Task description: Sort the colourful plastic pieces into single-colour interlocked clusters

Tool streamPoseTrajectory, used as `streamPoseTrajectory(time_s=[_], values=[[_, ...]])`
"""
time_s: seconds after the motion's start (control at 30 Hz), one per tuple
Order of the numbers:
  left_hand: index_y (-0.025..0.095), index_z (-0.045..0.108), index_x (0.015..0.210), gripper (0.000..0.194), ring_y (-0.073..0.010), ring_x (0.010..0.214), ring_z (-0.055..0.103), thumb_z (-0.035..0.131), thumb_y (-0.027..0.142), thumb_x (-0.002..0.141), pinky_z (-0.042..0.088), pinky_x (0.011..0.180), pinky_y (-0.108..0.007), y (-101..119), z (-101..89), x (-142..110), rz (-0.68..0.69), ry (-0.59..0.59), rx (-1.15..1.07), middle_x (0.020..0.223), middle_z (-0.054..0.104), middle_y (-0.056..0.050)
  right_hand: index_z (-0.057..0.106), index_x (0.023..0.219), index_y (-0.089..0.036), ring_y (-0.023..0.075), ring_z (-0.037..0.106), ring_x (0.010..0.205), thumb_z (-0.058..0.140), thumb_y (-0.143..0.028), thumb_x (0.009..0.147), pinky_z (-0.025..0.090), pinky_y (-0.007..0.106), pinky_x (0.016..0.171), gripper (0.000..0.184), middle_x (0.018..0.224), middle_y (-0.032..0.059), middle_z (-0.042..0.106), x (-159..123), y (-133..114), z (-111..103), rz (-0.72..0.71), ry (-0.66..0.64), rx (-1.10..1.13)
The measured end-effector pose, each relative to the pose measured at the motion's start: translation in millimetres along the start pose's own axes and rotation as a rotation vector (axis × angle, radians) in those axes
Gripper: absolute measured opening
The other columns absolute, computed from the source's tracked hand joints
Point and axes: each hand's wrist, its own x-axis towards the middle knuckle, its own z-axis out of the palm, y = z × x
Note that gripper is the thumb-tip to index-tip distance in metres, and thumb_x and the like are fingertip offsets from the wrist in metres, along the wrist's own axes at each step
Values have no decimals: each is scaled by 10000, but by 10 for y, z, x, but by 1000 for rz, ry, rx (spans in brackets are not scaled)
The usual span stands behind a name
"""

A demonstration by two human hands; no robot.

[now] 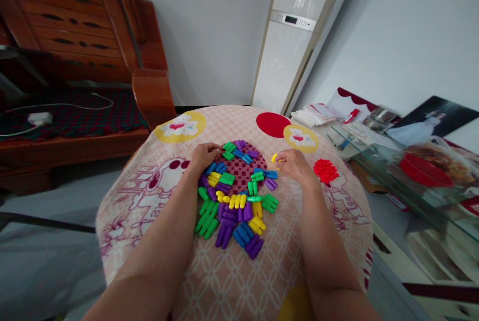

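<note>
Finger-shaped blocks (228,215), green, purple, blue and yellow, lie spread from lower centre to middle of frame on tablecloth (239,281). Look like light, stiff, smooth plastic, probably slightly slippery, hardly fragile; best pinched across rounded sides. Red cluster (326,171) lies right of centre, beside your right forearm (318,221). Your right hand (294,164), right of centre, pinches yellow block (274,158) between thumb and fingertips. Your left hand (204,155), left of centre, curls fingers at blocks' upper-left edge; can't tell if gripping. Wooden bench (75,27) upper left.
</note>
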Motion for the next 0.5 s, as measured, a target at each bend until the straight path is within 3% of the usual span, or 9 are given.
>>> streamPoseTrajectory(time_s=[0.13, 0.27, 0.33, 0.5], values=[[182, 768, 977, 266, -148, 638, 665, 609, 245, 775, 534, 611, -224, -20, 2, 5, 11, 20, 26, 714, 739, -19, 772, 834, -162, 127, 646, 703, 690, -199, 781, 398, 194, 627, 104, 744, 10, 731, -95, -483, 83, -209, -252, 180], [179, 766, 990, 274, -146, 632, 660, 600, 234, 779, 537, 612, -225, 7, -5, -22, 2, 11, 2, 719, 741, -20, 773, 891, -191, 127, 632, 746, 795, -325, 732, 357, 200, 623, 209, 810, -1, 738, -188, -886, 227, -419, -519, 67], [170, 761, 996, 279, -142, 623, 656, 595, 225, 780, 540, 610, -225, 29, -7, -35, -14, 3, -29, 714, 738, -20, 773, 923, -192, 146, 634, 799, 813, -343, 712, 341, 211, 625, 263, 874, 20, 746, -225, -997, 268, -469, -561, -49], [161, 758, 976, 261, -136, 605, 649, 602, 211, 772, 536, 589, -223, 39, -2, -33, -20, 8, -52, 705, 723, -20, 777, 838, -171, 159, 629, 759, 658, -238, 816, 308, 242, 602, 138, 816, 55, 746, -253, -1031, 294, -509, -513, -166]])
